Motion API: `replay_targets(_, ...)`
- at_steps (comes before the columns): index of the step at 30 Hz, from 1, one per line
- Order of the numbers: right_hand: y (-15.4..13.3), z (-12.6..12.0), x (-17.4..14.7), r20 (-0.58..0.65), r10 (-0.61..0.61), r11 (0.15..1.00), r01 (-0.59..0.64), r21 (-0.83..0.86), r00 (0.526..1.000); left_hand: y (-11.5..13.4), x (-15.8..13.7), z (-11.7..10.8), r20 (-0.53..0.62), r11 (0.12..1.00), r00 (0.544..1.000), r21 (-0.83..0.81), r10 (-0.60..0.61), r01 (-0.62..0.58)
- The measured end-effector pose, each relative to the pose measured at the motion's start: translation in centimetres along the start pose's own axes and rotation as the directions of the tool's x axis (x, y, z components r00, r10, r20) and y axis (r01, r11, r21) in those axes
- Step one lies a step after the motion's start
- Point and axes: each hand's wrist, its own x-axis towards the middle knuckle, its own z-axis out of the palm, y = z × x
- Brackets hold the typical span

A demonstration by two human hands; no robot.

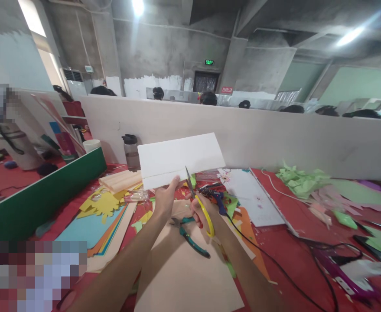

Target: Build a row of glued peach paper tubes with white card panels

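Observation:
My left hand [166, 197] grips a white board [180, 156] by its lower edge, thumb on the near face. A thin line or slit runs across the board's lower part; I cannot tell which. In my right hand [205, 208] are scissors [204, 213] with yellow and red handles. Their blades point up, in front of or at the board's lower edge. Below both hands, teal-handled pliers [195, 243] lie on a large beige sheet [183, 281]. A blue glue gun [220, 202] with a black cord lies just beyond my right hand.
Coloured paper sheets [92, 229] and yellow cut-outs [102, 201] lie at left beside a green divider [47, 195]. A dark-capped bottle [131, 154] stands at the back. To the right are a drawn-on white sheet [255, 199], green crumpled paper [296, 180] and a purple power strip [343, 277].

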Motion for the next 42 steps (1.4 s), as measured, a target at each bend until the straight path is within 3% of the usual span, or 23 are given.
replay_targets(3, 0.1, -0.1, 0.1, 0.049, -0.032, 0.996, 0.035, -0.076, 0.998, -0.2, 0.0, -0.1, 0.011, 1.0, 1.0, 0.021, 0.017, -0.018)
replay_targets(9, 0.0, -0.2, 0.1, 0.031, -0.021, 0.994, 0.024, -0.109, 0.999, -0.2, -0.1, -0.1, -0.015, 0.997, 0.999, 0.074, 0.039, -0.037)
replay_targets(22, 0.0, -0.5, 0.2, 0.078, 0.002, 0.99, 0.008, -0.137, 0.997, -0.1, -0.2, 0.1, -0.061, 0.999, 0.997, 0.016, 0.052, -0.052)
replay_targets(28, -0.8, -0.3, -0.2, 0.116, 0.008, 0.987, 0.011, -0.159, 0.993, -0.2, 0.0, 0.0, -0.008, 0.997, 0.997, 0.013, 0.072, -0.072)
replay_targets(42, -0.9, 0.9, -0.5, -0.001, 0.047, 0.972, -0.046, -0.229, 0.999, 0.1, -0.1, -0.1, -0.054, 0.998, 0.998, 0.041, 0.039, -0.037)
